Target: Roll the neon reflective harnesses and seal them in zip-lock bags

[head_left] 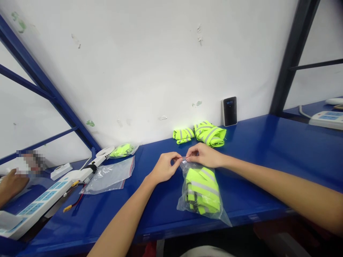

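A clear zip bag [224, 216] lies on the blue table near its front edge. Inside it is a folded yellow-green reflective vest [205, 191] with grey stripes. My left hand [164, 167] pinches the bag's top strip between thumb and fingertips. Close beside it, my right hand [203, 155] pinches the same strip, so both hands are closed on the bag's opening edge. Behind my hands, a small rolled reflective piece [183, 134] and a larger rolled one [210, 133] rest by the wall.
Flat zip bags [109, 176] lie at left, near a bagged yellow-green bundle [122, 150] and a small white fan [105, 151]. A long power strip [40, 203] and a yellow-ended cable [67, 208] are left. A black-faced device [230, 111] stands behind. Another person's hand [13, 184] is far left.
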The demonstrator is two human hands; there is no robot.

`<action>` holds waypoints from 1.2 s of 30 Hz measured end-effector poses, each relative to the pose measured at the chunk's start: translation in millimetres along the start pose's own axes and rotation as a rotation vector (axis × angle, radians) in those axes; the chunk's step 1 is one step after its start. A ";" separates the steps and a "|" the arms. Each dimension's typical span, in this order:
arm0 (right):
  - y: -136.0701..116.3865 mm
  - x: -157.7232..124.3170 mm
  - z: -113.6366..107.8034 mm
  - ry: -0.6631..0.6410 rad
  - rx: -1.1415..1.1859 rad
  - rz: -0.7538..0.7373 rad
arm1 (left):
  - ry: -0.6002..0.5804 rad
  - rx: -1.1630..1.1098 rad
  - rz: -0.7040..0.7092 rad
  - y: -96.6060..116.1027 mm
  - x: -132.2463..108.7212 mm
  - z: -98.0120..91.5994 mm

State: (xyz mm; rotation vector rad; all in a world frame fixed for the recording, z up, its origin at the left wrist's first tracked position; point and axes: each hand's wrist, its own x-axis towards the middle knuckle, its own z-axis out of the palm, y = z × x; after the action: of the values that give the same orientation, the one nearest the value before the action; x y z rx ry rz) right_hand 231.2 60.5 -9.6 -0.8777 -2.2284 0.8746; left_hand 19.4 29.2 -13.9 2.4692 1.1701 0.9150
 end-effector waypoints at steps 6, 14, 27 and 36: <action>0.0 -1.7 6.7 0.093 -0.019 -0.051 | 0.061 0.007 0.032 4.6 0.5 0.7; -5.2 -4.1 8.5 0.093 -0.038 -0.116 | 0.043 -0.146 -0.051 8.2 3.5 -0.5; -10.3 -8.0 9.1 0.058 -0.202 -0.217 | -0.034 -0.048 0.043 9.1 1.4 8.4; -4.1 0.1 5.8 -0.013 0.069 0.026 | -0.092 0.041 0.066 8.5 2.7 -4.4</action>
State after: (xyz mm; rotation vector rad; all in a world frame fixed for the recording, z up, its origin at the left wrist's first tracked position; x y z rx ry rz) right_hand 225.5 56.2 -10.1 -0.8725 -2.1887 0.9655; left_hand 23.0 25.8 -5.4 2.5670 1.0945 0.7929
